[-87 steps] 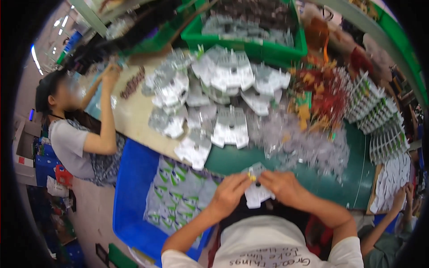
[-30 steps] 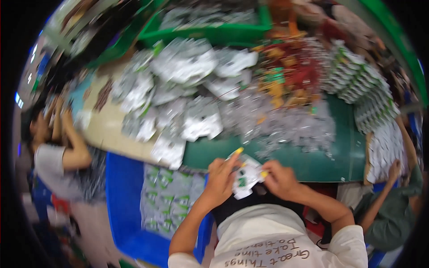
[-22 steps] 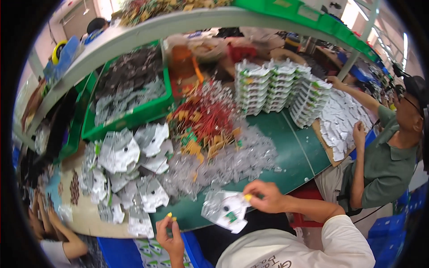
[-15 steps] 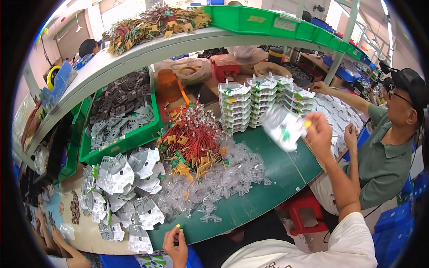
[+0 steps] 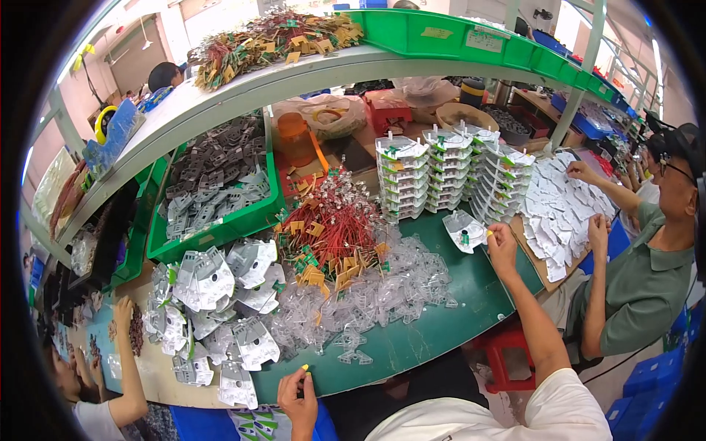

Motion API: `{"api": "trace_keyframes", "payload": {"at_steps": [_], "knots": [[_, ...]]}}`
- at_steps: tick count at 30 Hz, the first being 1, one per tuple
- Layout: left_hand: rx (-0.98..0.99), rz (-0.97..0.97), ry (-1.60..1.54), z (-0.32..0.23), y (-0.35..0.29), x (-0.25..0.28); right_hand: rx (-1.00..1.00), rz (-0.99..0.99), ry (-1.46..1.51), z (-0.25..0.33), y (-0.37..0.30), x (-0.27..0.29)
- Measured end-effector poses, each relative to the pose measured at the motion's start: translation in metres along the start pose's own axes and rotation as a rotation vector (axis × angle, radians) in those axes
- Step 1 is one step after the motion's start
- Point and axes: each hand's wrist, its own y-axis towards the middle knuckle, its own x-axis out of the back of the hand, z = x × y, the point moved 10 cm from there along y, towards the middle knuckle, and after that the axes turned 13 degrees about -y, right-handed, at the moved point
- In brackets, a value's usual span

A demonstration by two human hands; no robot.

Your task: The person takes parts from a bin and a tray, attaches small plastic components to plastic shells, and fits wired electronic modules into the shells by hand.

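My right hand [image 5: 504, 252] pinches the right corner of a white plastic housing [image 5: 463, 234], with yellow covers on the fingertips. The housing has a small green part in its middle and is low at the green table mat, just in front of the stacked housings [image 5: 403, 180]. Near the front table edge, my left hand [image 5: 298, 398] is closed, fingers curled in, with yellow on a fingertip and nothing visible in it. Beyond it lie clear plastic pieces [image 5: 353, 320] and a heap of red wires [image 5: 334, 228] with yellow and green tabs. Loose white-grey housings [image 5: 204, 283] are piled to the left.
A green bin [image 5: 276, 191] of grey parts stands at back left. Overhead, a shelf [image 5: 294, 72] carries more wires and green trays [image 5: 441, 37]. At right, a co-worker in a green shirt [image 5: 647, 272] reaches over white pieces [image 5: 562, 213]. Another person's arm [image 5: 129, 360] is at left.
My right hand has lowered the white housing from the air toward the mat before the stacks. The co-worker's far hand has left the stacks for the white pieces. Another person's arm now reaches in at left.
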Motion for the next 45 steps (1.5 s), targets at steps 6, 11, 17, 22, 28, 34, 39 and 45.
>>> {"api": "trace_keyframes", "payload": {"at_steps": [6,11,17,22,28,34,39,45], "knots": [[-0.044,-0.053,0.028,-0.004,0.001,-0.001,0.153,-0.218,-0.306,0.006,-0.002,-0.003],[-0.051,-0.087,0.002,-0.005,0.003,0.004,0.196,-0.24,-0.537,0.056,-0.021,0.005],[-0.056,-0.121,0.011,-0.006,0.004,0.007,0.31,0.212,0.068,0.177,-0.063,-0.067],[-0.128,-0.11,0.037,-0.013,0.002,0.002,0.279,0.293,0.044,0.204,-0.043,-0.122],[-0.171,-0.127,0.042,-0.014,-0.002,0.003,0.216,0.357,0.034,0.186,-0.036,-0.138],[-0.194,-0.129,0.038,-0.013,-0.001,0.006,-0.255,0.703,0.717,0.196,-0.064,-0.105],[-0.16,-0.118,0.05,-0.011,0.001,0.005,-0.278,0.819,0.602,0.188,-0.084,-0.112],[0.093,-0.101,-0.261,-0.024,0.007,-0.002,-0.06,1.048,0.389,0.227,-0.161,-0.112]]}}
